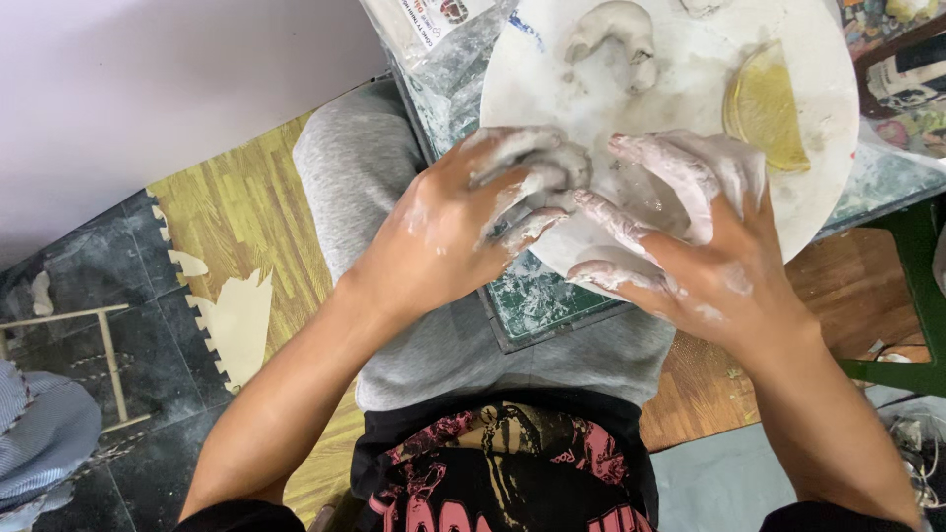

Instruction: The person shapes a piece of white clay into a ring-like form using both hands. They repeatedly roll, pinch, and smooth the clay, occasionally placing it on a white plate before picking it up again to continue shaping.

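A round white board (828,158) smeared with wet clay lies on a green mat (537,315) over my lap. My left hand (463,222) is curled around a small lump of grey clay (562,163) at the board's near edge. My right hand (690,232), coated in pale clay, rests with fingers spread on the board beside it, its fingertips touching the left hand's fingers. A curved piece of grey clay (616,30) lies at the board's far side. A yellow wedge-shaped sponge (764,108) sits on the board to the right.
A clear plastic bag (434,30) lies at the board's far left. Grey trousers (365,167) cover my legs above a wood-pattern floor mat (232,212). A green table leg (921,296) stands at the right. Dark foam tiles (89,296) are on the left.
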